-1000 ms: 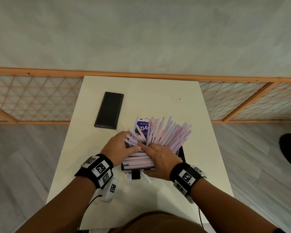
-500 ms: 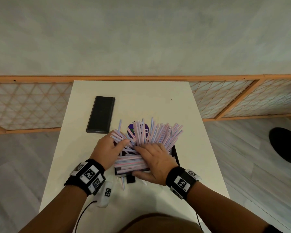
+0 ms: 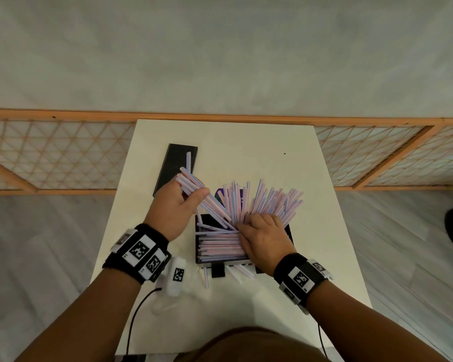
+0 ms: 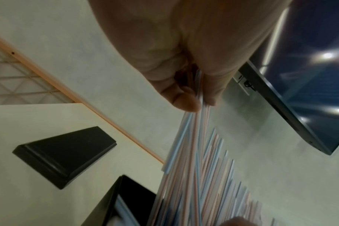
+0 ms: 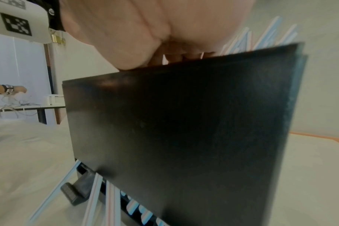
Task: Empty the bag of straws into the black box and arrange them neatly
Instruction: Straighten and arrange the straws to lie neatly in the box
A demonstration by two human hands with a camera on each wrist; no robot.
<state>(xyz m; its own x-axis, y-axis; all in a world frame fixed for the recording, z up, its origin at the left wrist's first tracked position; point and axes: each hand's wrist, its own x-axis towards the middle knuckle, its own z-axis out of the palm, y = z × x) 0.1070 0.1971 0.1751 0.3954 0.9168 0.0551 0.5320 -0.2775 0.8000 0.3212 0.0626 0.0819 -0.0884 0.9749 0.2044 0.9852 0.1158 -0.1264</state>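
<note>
The black box [image 3: 197, 246] sits near the table's front, with pink-and-blue straws [image 3: 220, 244] lying flat in its near half. More straws [image 3: 270, 202] lean in a fan over its far edge, against the purple bag [image 3: 219, 196]. My left hand [image 3: 191, 194] is raised left of the box and grips a bundle of straws [image 3: 194, 182]; in the left wrist view thumb and fingers [image 4: 186, 100] pinch that bundle [image 4: 192, 152]. My right hand [image 3: 249, 226] rests on the straws inside the box, fingers bent down among them. The right wrist view shows mostly the box wall [image 5: 184, 130].
The black lid [image 3: 174, 168] lies at the table's back left, also seen in the left wrist view [image 4: 64, 154]. A few loose straws [image 3: 206, 278] and a small black tab [image 3: 217, 270] lie in front of the box. A wooden lattice railing [image 3: 63, 158] runs behind the table.
My left hand has lifted up and to the left, pulling a bundle of straws out of the fan. The right hand has stayed on the straws in the box.
</note>
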